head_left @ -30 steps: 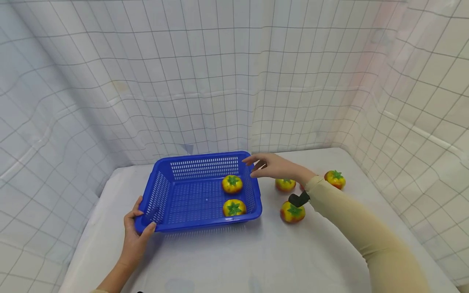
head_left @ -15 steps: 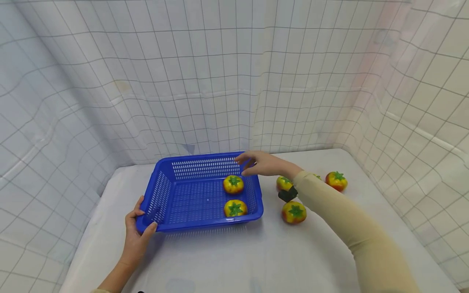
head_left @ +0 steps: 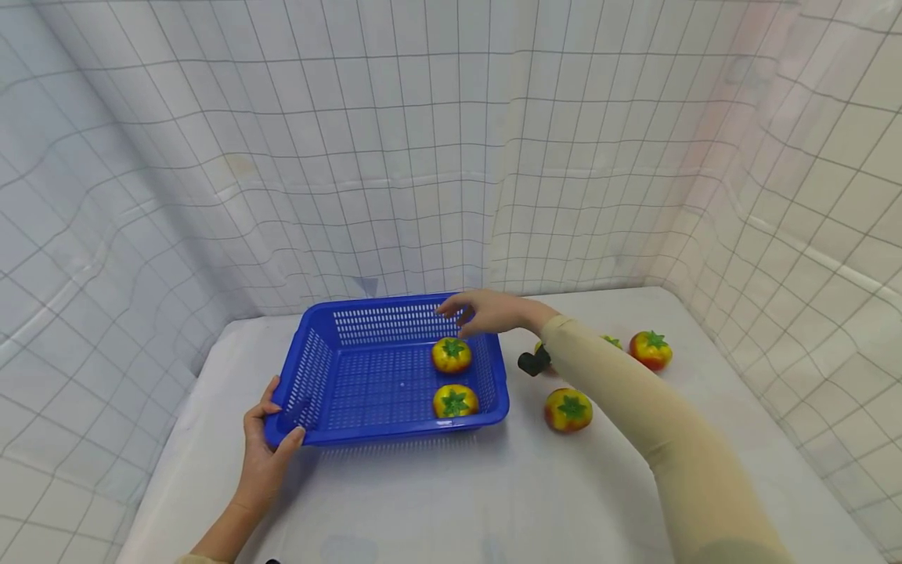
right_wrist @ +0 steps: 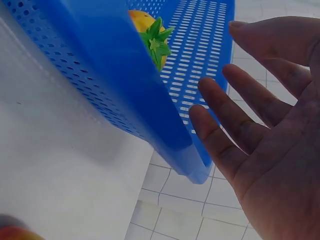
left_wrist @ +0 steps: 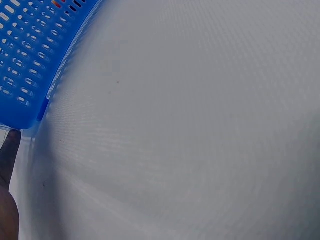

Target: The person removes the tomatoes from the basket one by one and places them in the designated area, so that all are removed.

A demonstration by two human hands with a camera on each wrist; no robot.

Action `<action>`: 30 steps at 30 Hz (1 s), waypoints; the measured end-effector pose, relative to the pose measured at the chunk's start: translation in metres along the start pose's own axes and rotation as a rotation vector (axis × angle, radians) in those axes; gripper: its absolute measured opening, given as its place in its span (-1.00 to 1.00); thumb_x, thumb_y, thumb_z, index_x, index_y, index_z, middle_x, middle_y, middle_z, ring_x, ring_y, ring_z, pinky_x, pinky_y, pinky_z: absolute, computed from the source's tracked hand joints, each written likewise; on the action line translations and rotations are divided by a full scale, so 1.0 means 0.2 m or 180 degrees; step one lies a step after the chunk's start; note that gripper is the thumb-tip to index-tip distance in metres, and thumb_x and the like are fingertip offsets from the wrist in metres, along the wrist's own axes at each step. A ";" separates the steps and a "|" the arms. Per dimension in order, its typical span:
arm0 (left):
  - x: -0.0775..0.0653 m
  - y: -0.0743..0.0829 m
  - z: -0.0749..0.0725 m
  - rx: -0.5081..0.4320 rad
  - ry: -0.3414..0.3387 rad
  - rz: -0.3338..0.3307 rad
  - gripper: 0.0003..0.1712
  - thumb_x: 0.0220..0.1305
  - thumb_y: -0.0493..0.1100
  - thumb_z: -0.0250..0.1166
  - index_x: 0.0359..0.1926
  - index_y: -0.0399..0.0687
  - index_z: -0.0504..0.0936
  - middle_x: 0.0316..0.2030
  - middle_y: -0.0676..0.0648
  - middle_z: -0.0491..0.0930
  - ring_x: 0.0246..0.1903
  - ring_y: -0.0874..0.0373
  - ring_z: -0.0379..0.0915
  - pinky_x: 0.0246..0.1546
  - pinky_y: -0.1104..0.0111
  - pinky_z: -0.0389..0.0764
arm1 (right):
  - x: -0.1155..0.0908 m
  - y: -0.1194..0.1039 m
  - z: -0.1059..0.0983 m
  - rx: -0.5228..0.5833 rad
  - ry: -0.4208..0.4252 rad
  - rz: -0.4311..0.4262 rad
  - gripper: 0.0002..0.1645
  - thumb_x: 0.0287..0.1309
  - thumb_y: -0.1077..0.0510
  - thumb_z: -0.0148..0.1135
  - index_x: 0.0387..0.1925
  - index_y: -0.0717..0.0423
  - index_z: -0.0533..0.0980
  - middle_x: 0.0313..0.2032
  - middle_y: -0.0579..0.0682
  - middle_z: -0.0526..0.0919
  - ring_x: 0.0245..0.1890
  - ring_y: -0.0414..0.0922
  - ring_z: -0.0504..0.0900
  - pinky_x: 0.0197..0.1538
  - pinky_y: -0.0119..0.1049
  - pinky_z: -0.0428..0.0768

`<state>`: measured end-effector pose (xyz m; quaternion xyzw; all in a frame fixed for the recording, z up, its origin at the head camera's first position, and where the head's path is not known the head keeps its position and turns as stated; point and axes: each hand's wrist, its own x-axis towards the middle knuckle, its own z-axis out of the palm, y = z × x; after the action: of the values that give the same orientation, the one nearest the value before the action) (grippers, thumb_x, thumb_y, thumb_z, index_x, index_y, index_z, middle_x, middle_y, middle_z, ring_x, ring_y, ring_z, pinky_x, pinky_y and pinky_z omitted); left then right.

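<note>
A blue plastic basket (head_left: 395,435) with slotted walls stands on the white table. My left hand (head_left: 262,462) grips its near left corner, thumb over the rim and fingers along the outer side. Inside, at the right end, sit two yellow-red persimmon-like fruits, one farther back (head_left: 451,356) and one nearer (head_left: 455,401), each with a green leafy top. Over the back right part of the basket hangs my right hand (head_left: 486,311), its fingers relaxed and spread, holding nothing. In the right wrist view the right-hand fingers (right_wrist: 235,115) are apart, beside the rim, with a fruit (right_wrist: 154,42) beyond.
Several more such fruits lie on the table right of the basket: a near one (head_left: 568,410), a far right one (head_left: 650,350), others partly behind the right sleeve (head_left: 634,407). White grid-patterned curtains (head_left: 395,157) close in the back and sides.
My right hand has moved left, from the basket's right rim to over its back right inside, still holding nothing. The left hand keeps its grip on the corner; the fruits have not moved.
</note>
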<state>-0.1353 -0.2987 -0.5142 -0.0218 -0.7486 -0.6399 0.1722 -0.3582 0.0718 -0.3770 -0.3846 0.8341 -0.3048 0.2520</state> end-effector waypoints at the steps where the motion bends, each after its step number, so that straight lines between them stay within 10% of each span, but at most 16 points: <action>1: 0.00 0.00 0.00 0.0009 0.0002 0.0000 -0.50 0.41 -0.44 0.11 0.13 0.05 0.09 0.62 0.06 -0.18 0.54 -0.01 -0.16 0.18 0.69 0.28 | 0.01 0.00 0.00 -0.0007 -0.0036 0.0009 -0.31 0.30 0.24 0.28 0.44 0.04 0.37 0.40 0.05 0.43 0.31 0.03 0.47 0.27 -0.13 0.50; 30: 0.00 -0.02 0.00 -0.0041 0.0014 0.0047 -0.50 0.38 -0.46 0.11 0.13 0.01 0.10 0.63 0.04 -0.16 0.55 -0.03 -0.17 0.19 0.68 0.29 | 0.21 -0.03 0.06 -0.0954 -0.0688 0.0702 -0.07 0.12 0.51 0.10 0.47 -0.21 0.37 0.46 0.04 0.35 0.49 0.05 0.23 0.45 0.04 0.27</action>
<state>-0.1359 -0.2999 -0.5173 -0.0270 -0.7440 -0.6434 0.1785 -0.3717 0.0313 -0.3896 -0.3546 0.8752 -0.1050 0.3118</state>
